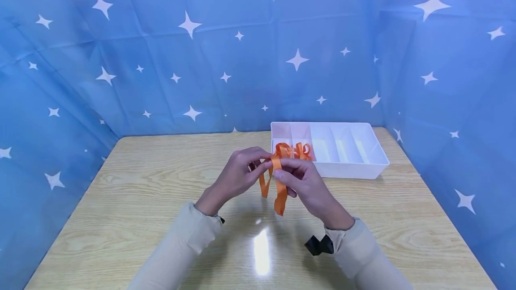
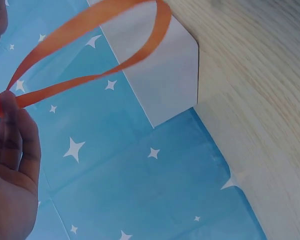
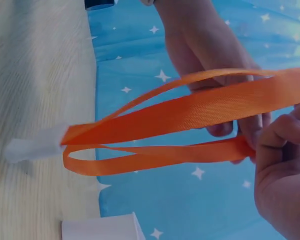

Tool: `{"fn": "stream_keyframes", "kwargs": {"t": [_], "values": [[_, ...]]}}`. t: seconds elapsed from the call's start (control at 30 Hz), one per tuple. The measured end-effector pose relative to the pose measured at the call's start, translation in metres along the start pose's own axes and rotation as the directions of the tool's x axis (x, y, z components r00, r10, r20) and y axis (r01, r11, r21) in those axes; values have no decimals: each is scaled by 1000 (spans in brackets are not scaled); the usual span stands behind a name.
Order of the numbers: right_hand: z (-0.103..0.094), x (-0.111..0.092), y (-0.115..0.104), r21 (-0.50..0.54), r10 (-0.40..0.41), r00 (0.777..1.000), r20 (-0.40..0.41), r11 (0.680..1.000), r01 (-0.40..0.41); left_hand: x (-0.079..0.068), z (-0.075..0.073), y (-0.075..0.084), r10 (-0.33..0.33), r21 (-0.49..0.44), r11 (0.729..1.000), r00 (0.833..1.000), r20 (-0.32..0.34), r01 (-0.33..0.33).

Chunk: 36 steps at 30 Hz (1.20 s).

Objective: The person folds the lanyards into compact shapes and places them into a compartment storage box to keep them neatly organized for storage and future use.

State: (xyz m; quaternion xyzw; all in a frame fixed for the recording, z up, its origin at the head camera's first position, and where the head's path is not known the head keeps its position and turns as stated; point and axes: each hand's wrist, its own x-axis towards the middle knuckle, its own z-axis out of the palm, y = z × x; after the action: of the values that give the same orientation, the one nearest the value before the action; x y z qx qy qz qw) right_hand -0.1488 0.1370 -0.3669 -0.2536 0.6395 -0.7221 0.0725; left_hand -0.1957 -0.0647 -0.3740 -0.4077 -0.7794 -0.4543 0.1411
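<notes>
An orange ribbon [image 1: 281, 194] hangs in loops and tails between the two hands, above the table and before the tray. My left hand [image 1: 242, 169] pinches it from the left; in the left wrist view a long ribbon loop [image 2: 90, 77] runs out from that hand's fingertips [image 2: 9, 102]. From the right, my right hand [image 1: 304, 185] pinches the ribbon between thumb and forefinger, close to the left fingertips. The right wrist view shows a wide ribbon strip [image 3: 190, 112] stretching away from both hands. Where the ribbon crosses at the fingers is partly hidden.
A white divided tray [image 1: 350, 170] stands at the back right of the wooden table [image 1: 161, 182]. Orange ribbon bows [image 1: 302, 151] lie in its left compartments. A blue curtain [image 1: 242, 57] with white stars hangs behind and on both sides.
</notes>
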Motion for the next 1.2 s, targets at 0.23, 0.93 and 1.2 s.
{"fn": "stream_keyframes", "kwargs": {"t": [0.23, 0.93, 1.2], "values": [[-1, 1, -3, 7, -57, 998, 2, 998, 57, -3, 5, 0, -11, -45, 999, 1000, -19, 11], [-3, 4, -8, -36, -205, 978, -40, 978, 204, -11, 16, 8, -144, -336, 932, 990, 8, 138], [-3, 3, -8, -11, -220, 975, -43, 976, 219, -11, 19, 9, -188, -390, 902, 982, 30, 184]]}}
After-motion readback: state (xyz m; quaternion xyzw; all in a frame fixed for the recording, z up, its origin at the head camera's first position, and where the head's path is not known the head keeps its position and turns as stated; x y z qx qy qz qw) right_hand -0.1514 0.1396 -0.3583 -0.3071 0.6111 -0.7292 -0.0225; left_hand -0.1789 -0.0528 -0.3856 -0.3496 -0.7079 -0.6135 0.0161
